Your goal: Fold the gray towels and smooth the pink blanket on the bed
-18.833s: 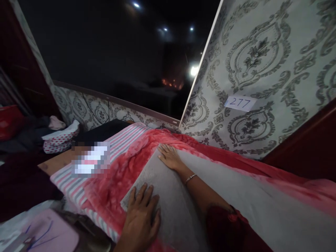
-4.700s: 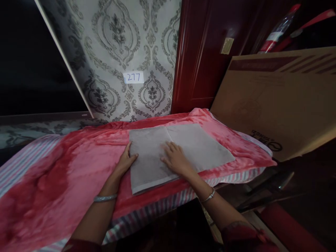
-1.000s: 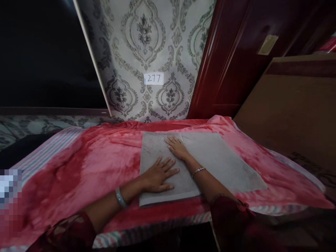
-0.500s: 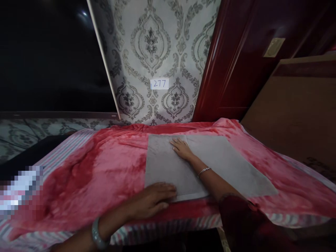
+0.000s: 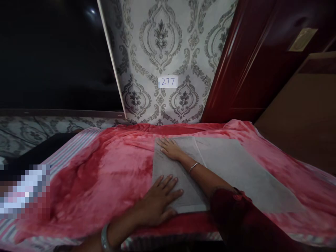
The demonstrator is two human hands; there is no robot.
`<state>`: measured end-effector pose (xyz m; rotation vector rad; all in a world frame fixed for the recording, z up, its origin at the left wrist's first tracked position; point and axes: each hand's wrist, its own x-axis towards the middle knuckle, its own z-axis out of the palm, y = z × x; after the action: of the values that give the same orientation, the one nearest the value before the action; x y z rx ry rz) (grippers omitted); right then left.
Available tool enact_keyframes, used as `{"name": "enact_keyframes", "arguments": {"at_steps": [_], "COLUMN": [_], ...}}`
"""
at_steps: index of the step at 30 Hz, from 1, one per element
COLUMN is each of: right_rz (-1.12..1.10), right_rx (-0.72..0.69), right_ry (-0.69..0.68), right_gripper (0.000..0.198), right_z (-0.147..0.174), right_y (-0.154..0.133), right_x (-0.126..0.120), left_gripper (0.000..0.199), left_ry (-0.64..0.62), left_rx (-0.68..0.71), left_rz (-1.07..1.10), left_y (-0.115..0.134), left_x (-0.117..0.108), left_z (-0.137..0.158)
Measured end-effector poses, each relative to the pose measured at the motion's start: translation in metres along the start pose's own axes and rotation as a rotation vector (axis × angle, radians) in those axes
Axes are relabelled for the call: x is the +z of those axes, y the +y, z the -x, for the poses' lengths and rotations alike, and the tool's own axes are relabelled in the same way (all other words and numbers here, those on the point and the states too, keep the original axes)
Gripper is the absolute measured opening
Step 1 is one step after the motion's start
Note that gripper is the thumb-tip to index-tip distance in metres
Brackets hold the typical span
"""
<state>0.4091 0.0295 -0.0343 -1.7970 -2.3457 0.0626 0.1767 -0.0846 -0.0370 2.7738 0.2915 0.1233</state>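
That gray cloth (image 5: 231, 168) on the red-pink plush blanket (image 5: 112, 175) could ruck up if the left hand (image 5: 159, 201), toward the blanket's front edge, or right hand (image 5: 170, 148), toward its back, shoves sideways (both hands' fingers (image 5: 172, 184) spread flat, gripping nothing), since the plush looks squishy.

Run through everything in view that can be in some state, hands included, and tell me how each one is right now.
Gray cloth: lying flat, left part apparently folded over.
Left hand: open, fingers spread over the cloth's near left side.
Right hand: open, palm down on its far left corner.
Red blanket: spread out, rumpled at the far edge.
Screen: dark, reflecting a light.
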Motion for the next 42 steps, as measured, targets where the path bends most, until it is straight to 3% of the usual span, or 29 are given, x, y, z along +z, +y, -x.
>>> {"name": "enact_keyframes", "arguments": {"at_steps": [11, 15, 18, 22, 26, 30, 34, 37, 40, 42], "right_rz": [0.002, -0.013, -0.021, -0.023, -0.078, -0.185, -0.291, -0.387, -0.486, -0.464], "right_rx": [0.025, 0.050, 0.038, -0.085, -0.232, -0.267, -0.294, -0.333, -0.351, -0.280], "right_ry": [-0.019, -0.055, -0.065, -0.055, -0.042, -0.141, -0.201, -0.220, -0.233, -0.153], "right_gripper": [0.056, 0.056, 0.058, 0.060, 0.060, 0.068, 0.067, 0.067, 0.058, 0.053], "right_z": [0.001, 0.002, 0.010, 0.038, 0.083, 0.131, 0.171, 0.192, 0.198, 0.191], "right_y": [-0.001, -0.006, -0.016, -0.039, -0.065, -0.086, -0.103, -0.108, -0.096, -0.078], "right_x": [-0.003, -0.009, -0.009, -0.001, 0.001, -0.003, -0.006, -0.011, -0.024, -0.035], "left_gripper": [0.067, 0.051, 0.045, 0.058, 0.060, 0.056, 0.057, 0.056, 0.054, 0.052], "left_ry": [0.058, 0.092, 0.226, 0.336, 0.248, 0.137, 0.181, 0.158, 0.166, 0.196], "left_rx": [0.029, 0.039, -0.032, -0.066, -0.198, -0.393, -0.362, -0.363, -0.356, -0.319], "left_rz": [0.093, 0.253, 0.329, 0.223, 0.108, -0.003, -0.088, -0.125, -0.194, -0.206], "left_y": [0.025, 0.025, 0.008, -0.037, -0.086, -0.117, -0.131, -0.133, -0.129, -0.122], "left_x": [0.019, 0.011, -0.007, -0.042, -0.061, -0.051, -0.036, -0.036, -0.046, -0.054], "left_z": [0.032, 0.042, 0.034, -0.011, -0.066, -0.091, -0.091, -0.090, -0.095, -0.104]}}
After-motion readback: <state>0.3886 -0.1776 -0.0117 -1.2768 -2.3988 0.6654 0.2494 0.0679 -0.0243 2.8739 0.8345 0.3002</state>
